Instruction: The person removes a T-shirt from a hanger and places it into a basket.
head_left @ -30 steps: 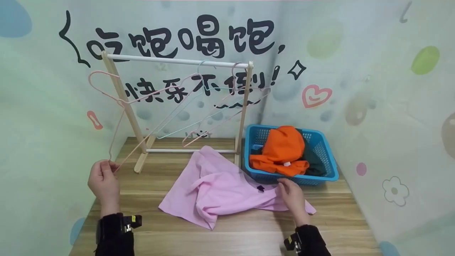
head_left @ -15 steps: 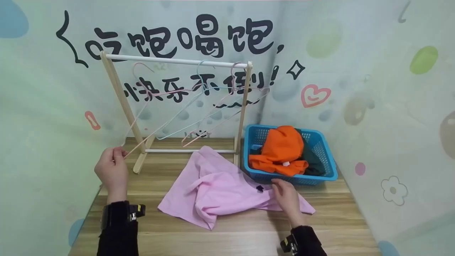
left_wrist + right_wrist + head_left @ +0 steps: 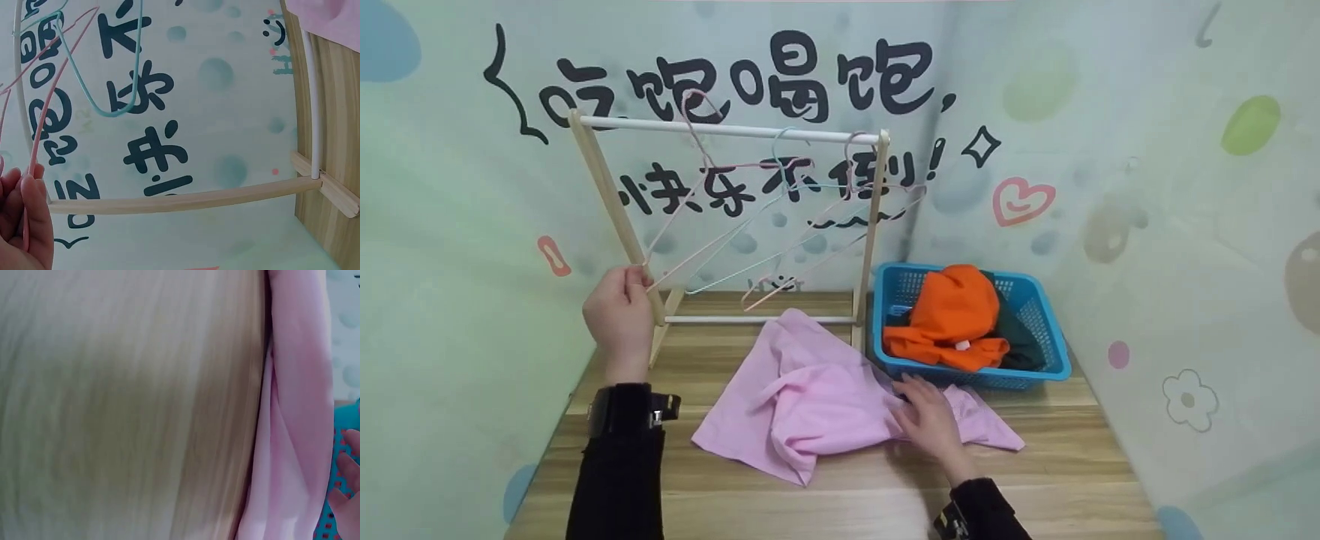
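My left hand (image 3: 619, 319) pinches a pink wire hanger (image 3: 41, 115) by one lower corner. The hanger slants up to the right, its hook overlapping the rack's white top rail (image 3: 645, 124) in the head view. Over the pink garment (image 3: 840, 412), which lies rumpled on the table, my right hand (image 3: 931, 424) spreads its fingers, covering the dark star mark on it. In the right wrist view, only a few fingertips of that hand show at the right edge.
A light blue hanger (image 3: 774, 154) and another pink hanger (image 3: 849, 161) hang on the wooden rack (image 3: 611, 191). At the right stands a blue basket (image 3: 1048, 311) holding an orange garment (image 3: 956, 304) and dark green cloth (image 3: 1020, 341). A printed backdrop rises behind.
My left hand has moved up and forward, carrying the hanger's hook from left of the rack to the top rail. My right hand has shifted left over the pink garment, its fingers spreading.
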Tool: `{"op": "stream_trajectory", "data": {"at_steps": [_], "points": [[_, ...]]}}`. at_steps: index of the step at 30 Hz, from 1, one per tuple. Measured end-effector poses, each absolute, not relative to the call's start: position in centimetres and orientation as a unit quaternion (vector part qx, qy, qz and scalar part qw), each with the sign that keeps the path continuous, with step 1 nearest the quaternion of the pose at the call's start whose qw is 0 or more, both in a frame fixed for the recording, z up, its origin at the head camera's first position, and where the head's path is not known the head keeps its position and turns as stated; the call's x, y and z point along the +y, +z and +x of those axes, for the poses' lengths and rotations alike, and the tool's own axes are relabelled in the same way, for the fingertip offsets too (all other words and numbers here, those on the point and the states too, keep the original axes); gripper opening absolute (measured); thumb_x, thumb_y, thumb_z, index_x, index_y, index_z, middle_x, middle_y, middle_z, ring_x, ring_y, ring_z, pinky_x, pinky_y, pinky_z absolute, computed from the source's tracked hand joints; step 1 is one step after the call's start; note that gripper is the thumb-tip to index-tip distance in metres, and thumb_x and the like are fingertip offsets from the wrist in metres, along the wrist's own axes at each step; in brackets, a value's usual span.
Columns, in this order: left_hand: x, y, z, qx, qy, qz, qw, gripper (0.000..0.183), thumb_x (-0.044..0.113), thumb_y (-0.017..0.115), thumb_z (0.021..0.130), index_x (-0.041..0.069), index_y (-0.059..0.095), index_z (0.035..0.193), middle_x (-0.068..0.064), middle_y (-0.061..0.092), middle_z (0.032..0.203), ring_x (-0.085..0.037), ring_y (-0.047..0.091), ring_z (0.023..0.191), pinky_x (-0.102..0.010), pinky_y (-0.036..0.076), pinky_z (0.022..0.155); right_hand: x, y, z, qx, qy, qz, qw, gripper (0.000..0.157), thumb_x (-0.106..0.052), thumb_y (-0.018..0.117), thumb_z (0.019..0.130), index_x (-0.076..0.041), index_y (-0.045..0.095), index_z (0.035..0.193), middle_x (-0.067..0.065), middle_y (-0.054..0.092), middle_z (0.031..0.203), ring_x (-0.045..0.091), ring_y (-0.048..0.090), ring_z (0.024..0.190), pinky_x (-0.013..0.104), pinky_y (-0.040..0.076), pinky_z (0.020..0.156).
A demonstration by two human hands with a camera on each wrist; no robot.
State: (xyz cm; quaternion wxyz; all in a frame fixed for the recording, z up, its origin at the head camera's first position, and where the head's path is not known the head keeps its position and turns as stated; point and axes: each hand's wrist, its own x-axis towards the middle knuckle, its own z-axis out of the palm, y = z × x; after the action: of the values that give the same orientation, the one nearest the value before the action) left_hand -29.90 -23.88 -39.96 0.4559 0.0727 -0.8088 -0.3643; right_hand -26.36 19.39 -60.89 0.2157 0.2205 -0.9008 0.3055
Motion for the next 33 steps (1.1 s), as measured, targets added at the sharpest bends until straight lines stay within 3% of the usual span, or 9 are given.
{"op": "stream_trajectory", "data": {"at_steps": [6,14,18,25,28,33], "points": [[-23.2,-40.0,-30.8,-0.815,-0.325,0.046,0.477,0.023,0.009,0.061,0.098,-0.006,0.067,0.083,-0.021,0.068,0.078,-0.041,0.063,0.072,-0.050,0.043,0.066,17.7,-60.7,-26.1,-0.923,0.277,0.231,0.134,0.065,-0.033,0.076,0.085,-0.006,0.054,0.139,0.024,0.045,0.147,0.050,0.038,0.133,0.070,0.028,0.104],[-23.1,-41.9,-31.0,-0.859,-0.294,0.070,0.413,0.024,0.016,0.057,0.101,-0.004,0.067,0.093,-0.020,0.066,0.080,-0.042,0.062,0.076,-0.052,0.045,0.067,16.0,-61.0,-26.2,-0.944,0.234,0.230,0.039,0.099,-0.052,0.079,0.078,-0.009,0.032,0.154,0.027,0.024,0.157,0.053,0.023,0.140,0.073,0.021,0.105],[-23.0,-42.5,-30.9,-0.872,-0.292,0.085,0.384,0.029,0.023,0.053,0.103,-0.004,0.064,0.097,-0.021,0.064,0.084,-0.043,0.061,0.083,-0.055,0.045,0.068,15.3,-61.4,-26.2,-0.950,0.214,0.227,0.012,0.105,-0.058,0.077,0.076,-0.011,0.028,0.156,0.027,0.021,0.158,0.050,0.021,0.142,0.074,0.017,0.105],[-23.4,-44.1,-30.9,-0.880,-0.305,0.089,0.353,0.042,0.030,0.048,0.105,-0.008,0.053,0.122,-0.028,0.060,0.110,-0.048,0.055,0.105,-0.059,0.043,0.086,14.2,-62.2,-26.1,-0.958,0.192,0.211,-0.023,0.108,-0.058,0.079,0.073,-0.012,0.028,0.156,0.025,0.020,0.159,0.050,0.018,0.143,0.077,0.013,0.103],[-23.7,-45.1,-30.8,-0.884,-0.313,0.093,0.335,0.051,0.031,0.050,0.103,-0.008,0.042,0.136,-0.031,0.053,0.126,-0.049,0.050,0.116,-0.060,0.039,0.095,13.9,-62.6,-26.2,-0.962,0.188,0.194,-0.028,0.107,-0.058,0.080,0.072,-0.013,0.030,0.155,0.025,0.025,0.157,0.050,0.022,0.142,0.078,0.013,0.103],[-24.1,-46.7,-30.4,-0.900,-0.328,0.120,0.261,0.078,0.045,0.044,0.103,-0.003,0.009,0.155,-0.033,0.028,0.151,-0.050,0.029,0.138,-0.067,0.026,0.106,13.4,-62.9,-26.6,-0.968,0.181,0.173,-0.007,0.104,-0.054,0.084,0.069,-0.014,0.036,0.152,0.022,0.041,0.148,0.046,0.034,0.135,0.077,0.017,0.101]]}}
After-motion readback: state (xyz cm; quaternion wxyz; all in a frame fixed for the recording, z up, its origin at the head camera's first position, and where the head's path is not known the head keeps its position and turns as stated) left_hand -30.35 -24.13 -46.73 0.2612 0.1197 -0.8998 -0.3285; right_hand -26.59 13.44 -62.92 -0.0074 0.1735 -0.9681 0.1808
